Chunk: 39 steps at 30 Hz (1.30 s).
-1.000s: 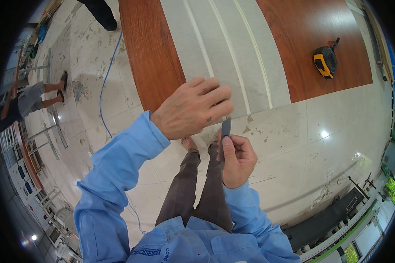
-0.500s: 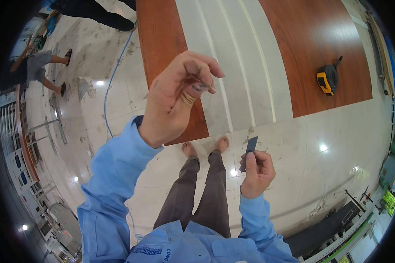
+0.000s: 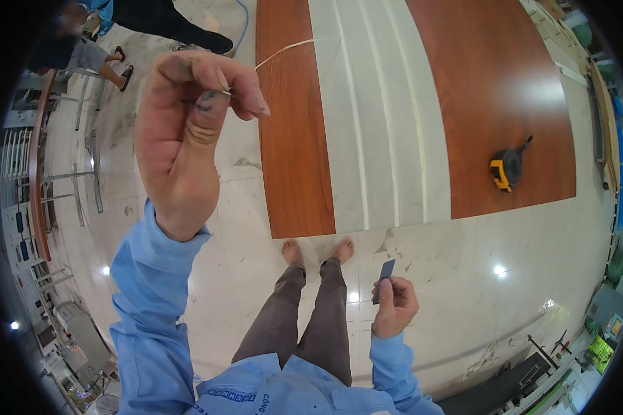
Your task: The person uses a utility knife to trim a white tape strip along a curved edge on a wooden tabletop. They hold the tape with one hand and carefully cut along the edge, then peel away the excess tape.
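My left hand [image 3: 187, 131] is raised to the left of the wooden panel, thumb and fingertips pinched together. Between them is the end of a thin pale strip [image 3: 284, 49], which curves across the brown wood toward the grey middle band. Low on the right, my right hand [image 3: 394, 306] grips a small dark grey flat piece [image 3: 386, 271], thumb on top; its exact kind is unclear. Before me lies a large panel with reddish-brown wood-look sides [image 3: 294, 152] and a grey middle band [image 3: 342, 166] carrying several pale lengthwise lines.
A yellow and black tape measure [image 3: 507, 169] rests on the panel's right part. Co-workers' legs [image 3: 173, 24] show at the upper left, near metal frames [image 3: 83, 176]. A blue hose [image 3: 244, 21] runs on the floor. A machine [image 3: 519, 380] stands at the lower right.
My left hand has swung left and up, and the pale strip now shows stretched out from its fingers over the wood. My right hand keeps its grip. The whole view has shifted.
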### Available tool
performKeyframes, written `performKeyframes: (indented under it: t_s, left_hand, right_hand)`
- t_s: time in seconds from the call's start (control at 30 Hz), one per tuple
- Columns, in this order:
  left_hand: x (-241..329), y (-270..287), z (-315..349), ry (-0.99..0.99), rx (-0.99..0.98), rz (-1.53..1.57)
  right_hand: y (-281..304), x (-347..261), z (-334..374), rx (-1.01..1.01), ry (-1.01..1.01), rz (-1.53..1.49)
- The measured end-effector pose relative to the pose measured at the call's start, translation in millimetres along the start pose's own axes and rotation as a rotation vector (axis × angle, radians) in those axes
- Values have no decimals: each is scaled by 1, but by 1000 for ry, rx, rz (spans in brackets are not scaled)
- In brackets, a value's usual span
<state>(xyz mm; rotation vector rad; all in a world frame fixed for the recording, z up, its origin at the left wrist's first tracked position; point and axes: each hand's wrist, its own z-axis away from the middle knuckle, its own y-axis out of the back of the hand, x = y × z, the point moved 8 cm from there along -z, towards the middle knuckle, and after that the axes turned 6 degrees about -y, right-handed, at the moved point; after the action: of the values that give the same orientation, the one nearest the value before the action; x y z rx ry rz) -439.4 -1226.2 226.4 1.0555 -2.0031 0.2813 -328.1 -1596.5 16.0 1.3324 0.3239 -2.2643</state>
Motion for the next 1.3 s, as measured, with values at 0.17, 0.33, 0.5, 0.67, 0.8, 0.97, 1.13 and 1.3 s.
performKeyframes:
  t_s: [0.17, 0.33, 0.5, 0.67, 0.8, 0.97, 1.13, 1.3]
  left_hand:
    - [27, 15, -33, -34, -3, -77]
    - [68, 25, -71, -42, 34, -133]
    - [129, 52, -101, -114, 84, -192]
    - [173, 96, -112, -138, 149, -242]
    - [191, 145, -112, -194, 180, -249]
    - [206, 233, -109, -294, 197, -275]
    - [217, 332, -123, -353, 192, -295]
    - [236, 420, -131, -429, 244, -367]
  right_hand:
    - [14, -9, 22, -50, -26, -31]
    - [33, -34, 44, -62, -17, -13]
    - [40, -65, 41, -120, 62, -81]
    - [21, -104, 32, -198, 153, -103]
    - [-15, -133, 27, -269, 155, -43]
    - [-98, -152, 24, -315, 98, -29]
    - [-214, -168, 33, -363, 80, -76]
    - [-316, -188, 35, -403, 109, -82]
